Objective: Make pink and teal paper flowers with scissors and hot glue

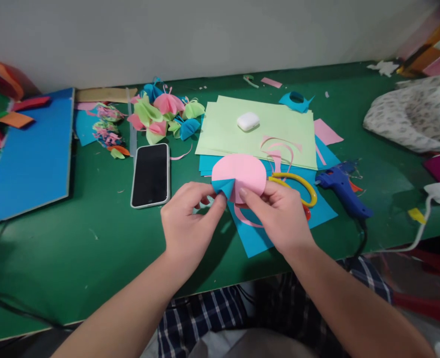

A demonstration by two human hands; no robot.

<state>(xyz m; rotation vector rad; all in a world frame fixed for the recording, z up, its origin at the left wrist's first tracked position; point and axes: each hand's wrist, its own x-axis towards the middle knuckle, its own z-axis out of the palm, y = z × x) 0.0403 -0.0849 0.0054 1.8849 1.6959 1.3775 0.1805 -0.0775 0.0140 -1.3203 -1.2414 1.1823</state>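
Between both hands, above the table's front part, is a round pink paper disc [242, 169]. A blue paper piece [224, 187] shows at its lower left, folded to a point near the middle. My left hand [192, 214] pinches the blue part at the left edge. My right hand [281, 214] grips the pink disc at its lower right, thumb on top. Yellow-handled scissors [309, 191] lie just behind my right hand, partly hidden. Under the hands are blue paper sheets [257, 243] and curled pink offcuts [248, 219].
Light green sheets [220, 124] carry a white case [248, 121]. Left of them are a phone [151, 175] and folded paper shapes [167, 104]. A blue glue gun [345, 191] lies right, its cord trailing off the front edge. A blue board [37, 149] stands far left.
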